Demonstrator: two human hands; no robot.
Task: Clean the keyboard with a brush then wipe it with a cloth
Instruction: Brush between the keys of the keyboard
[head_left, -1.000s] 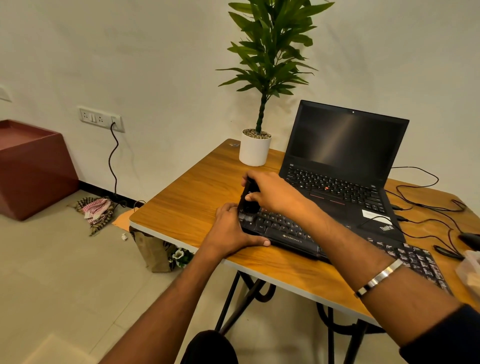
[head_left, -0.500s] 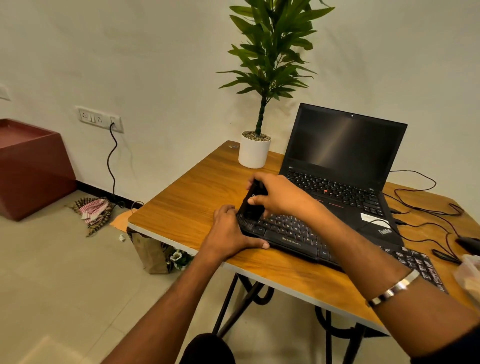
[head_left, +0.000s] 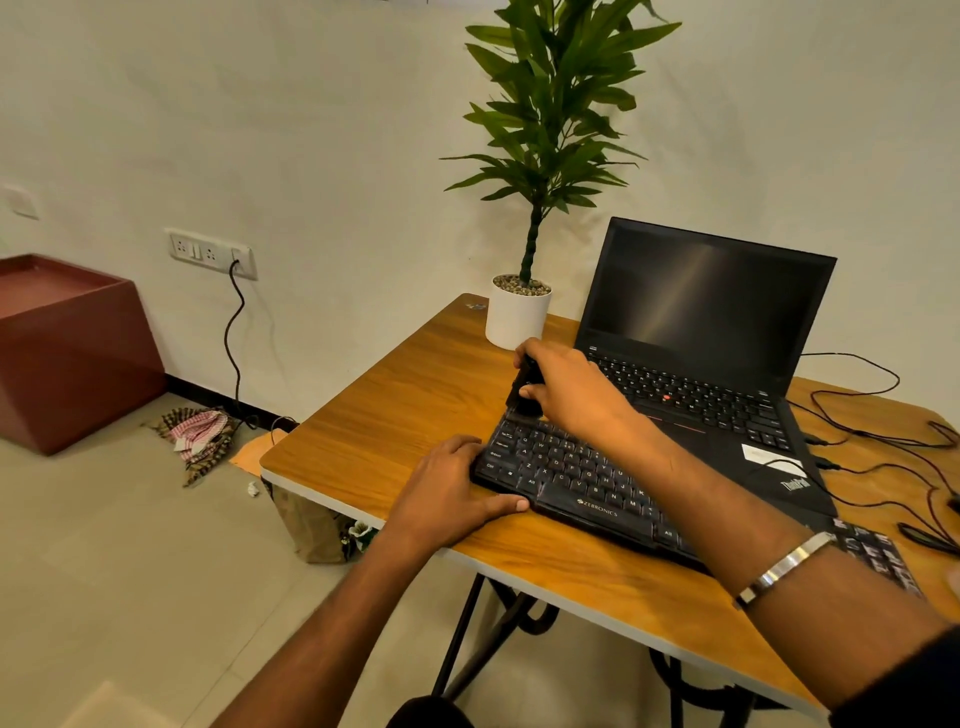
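A black keyboard (head_left: 571, 480) lies at an angle on the wooden table (head_left: 395, 415), in front of an open laptop. My right hand (head_left: 569, 387) grips a small black brush (head_left: 523, 395), whose bristles touch the keyboard's far left corner. My left hand (head_left: 447, 493) presses flat on the table against the keyboard's left end, thumb along its front edge. My right forearm hides the keyboard's right half. No cloth is visible on the table.
A black laptop (head_left: 701, 364) stands open behind the keyboard. A potted plant (head_left: 519, 312) sits at the table's far corner. Black cables (head_left: 878, 436) trail over the right side. On the floor are a checked rag (head_left: 195, 434), a paper bag (head_left: 306, 525) and a red box (head_left: 67, 348).
My right hand has carried the brush from the keyboard's left end a little right, then back toward its far left corner. My left hand has stayed in place.
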